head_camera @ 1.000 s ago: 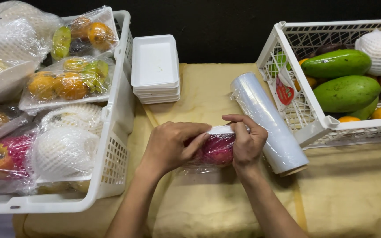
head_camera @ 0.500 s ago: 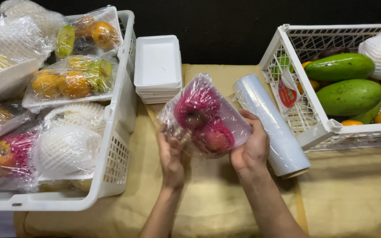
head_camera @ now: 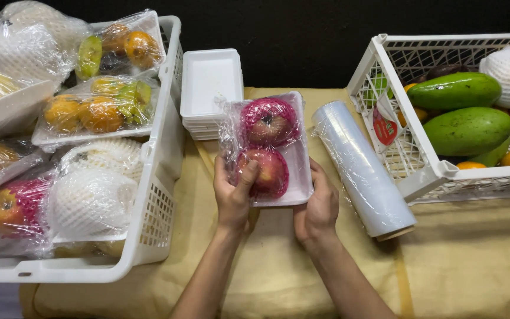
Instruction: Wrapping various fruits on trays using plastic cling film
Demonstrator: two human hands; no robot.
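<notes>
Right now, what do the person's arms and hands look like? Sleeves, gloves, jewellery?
Both forearms are bare as far as the frame shows, with no sleeve in view. The left hand and right hand wear no gloves. No rings, watch or wristband show. Nails look short and unpainted.

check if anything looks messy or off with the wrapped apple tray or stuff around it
Nothing much stands out. The wrapped apple tray is held level between the left hand and right hand; its film bunches loosely along the left edge. The cling film roll lies askew.
</notes>
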